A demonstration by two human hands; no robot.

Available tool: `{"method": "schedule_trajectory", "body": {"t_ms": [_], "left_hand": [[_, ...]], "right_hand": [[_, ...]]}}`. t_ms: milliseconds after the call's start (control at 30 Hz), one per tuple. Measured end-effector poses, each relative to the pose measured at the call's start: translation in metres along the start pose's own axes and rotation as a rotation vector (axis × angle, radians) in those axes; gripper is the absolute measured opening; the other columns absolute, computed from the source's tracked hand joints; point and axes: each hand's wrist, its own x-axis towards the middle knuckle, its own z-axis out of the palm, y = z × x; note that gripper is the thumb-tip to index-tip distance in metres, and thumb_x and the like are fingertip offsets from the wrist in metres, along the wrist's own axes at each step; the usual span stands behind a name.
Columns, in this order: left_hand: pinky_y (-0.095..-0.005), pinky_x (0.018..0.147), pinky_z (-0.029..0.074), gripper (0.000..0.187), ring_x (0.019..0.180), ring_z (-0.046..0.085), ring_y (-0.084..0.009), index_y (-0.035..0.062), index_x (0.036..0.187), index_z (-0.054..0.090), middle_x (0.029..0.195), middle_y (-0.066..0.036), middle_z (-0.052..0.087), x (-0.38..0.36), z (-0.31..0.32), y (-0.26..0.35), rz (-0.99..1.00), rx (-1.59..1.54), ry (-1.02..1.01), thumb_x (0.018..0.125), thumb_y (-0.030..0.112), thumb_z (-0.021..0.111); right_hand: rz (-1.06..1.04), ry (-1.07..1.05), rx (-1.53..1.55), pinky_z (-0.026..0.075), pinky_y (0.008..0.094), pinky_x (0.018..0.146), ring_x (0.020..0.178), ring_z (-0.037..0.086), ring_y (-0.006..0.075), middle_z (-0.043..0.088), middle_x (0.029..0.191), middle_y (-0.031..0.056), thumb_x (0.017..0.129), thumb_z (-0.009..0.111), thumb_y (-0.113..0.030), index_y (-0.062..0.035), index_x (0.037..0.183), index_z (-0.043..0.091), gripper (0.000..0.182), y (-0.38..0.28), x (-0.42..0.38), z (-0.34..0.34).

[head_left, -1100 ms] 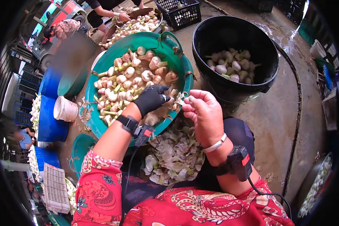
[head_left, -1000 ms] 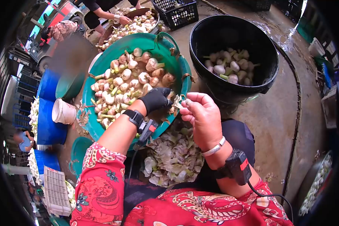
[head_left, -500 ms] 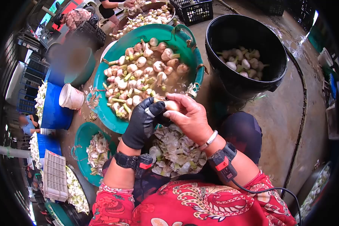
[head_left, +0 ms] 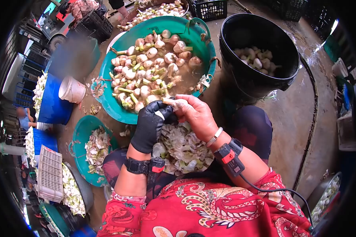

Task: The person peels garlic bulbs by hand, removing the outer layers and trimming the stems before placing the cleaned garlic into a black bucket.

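Observation:
A garlic bulb point(head_left: 178, 103) with its stem pointing left is held between my two hands, just over the near rim of a green tub point(head_left: 120, 114). My left hand point(head_left: 151, 124), in a black glove, has its fingers curled closed at the stem side; its fingertips are partly hidden. My right hand point(head_left: 199, 118), bare with a white band at the wrist, grips the bulb between thumb and fingers. In the tub, many unpeeled garlic bulbs point(head_left: 146, 65) lie in brownish water. Below my hands is a heap of peeled garlic skins point(head_left: 184, 148).
A black bucket point(head_left: 233, 81) holding peeled bulbs stands to the right. At left are a smaller green basin point(head_left: 81, 132) with skins, a white bucket point(head_left: 72, 90), blue tubs point(head_left: 55, 100) and a grey crate point(head_left: 50, 173). Other people work at the back.
The bulb has turned, and its stem now shows pointing left toward the gloved hand. Both hands have shifted slightly up and left in view. The camera view has moved a little.

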Motion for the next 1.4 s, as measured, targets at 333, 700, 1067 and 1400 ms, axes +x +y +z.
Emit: {"method": "schedule_trajectory", "body": {"t_ms": [333, 700, 1067, 1400], "left_hand": [[-0.0250, 0.065, 0.051, 0.020, 0.071, 0.062, -0.0118, -0.0014, 0.105, 0.064, 0.085, -0.006, 0.067, 0.000, 0.013, 0.002, 0.050, -0.189, 0.084, 0.090, 0.012, 0.060], [-0.0278, 0.064, 0.048, 0.012, 0.070, 0.061, -0.0144, 0.0000, 0.091, 0.065, 0.077, -0.004, 0.065, -0.006, 0.000, 0.000, 0.123, 0.320, 0.024, 0.081, 0.003, 0.061], [-0.0341, 0.068, 0.049, 0.028, 0.074, 0.061, -0.0251, 0.0027, 0.105, 0.064, 0.083, -0.010, 0.063, 0.006, -0.009, -0.002, 0.621, 0.778, -0.045, 0.077, 0.008, 0.064], [-0.0231, 0.067, 0.049, 0.025, 0.075, 0.058, -0.0082, -0.0024, 0.110, 0.063, 0.088, -0.004, 0.065, -0.020, -0.005, -0.002, 0.012, 0.128, 0.030, 0.086, 0.007, 0.062]], "right_hand": [[-0.341, 0.056, -0.239, 0.048, 0.0234, 0.071, 0.075, 0.056, 0.0083, 0.062, 0.085, 0.0019, 0.092, 0.057, -0.007, 0.0008, 0.120, 0.055, 0.029, 0.017, 0.006, 0.005], [0.233, -0.027, -0.031, 0.040, 0.0227, 0.048, 0.056, 0.050, 0.0083, 0.057, 0.069, 0.0024, 0.097, 0.048, -0.027, -0.0061, 0.108, 0.054, 0.024, -0.010, -0.001, -0.004], [0.606, -0.448, 0.357, 0.038, 0.0192, 0.040, 0.055, 0.057, 0.0114, 0.061, 0.067, 0.0061, 0.097, 0.049, -0.035, -0.0058, 0.088, 0.057, 0.032, -0.012, -0.005, -0.011], [0.024, -0.124, 0.006, 0.046, 0.0287, 0.053, 0.066, 0.063, 0.0195, 0.060, 0.075, 0.0077, 0.091, 0.053, -0.014, -0.0054, 0.098, 0.058, 0.011, 0.015, 0.003, 0.000]]}}
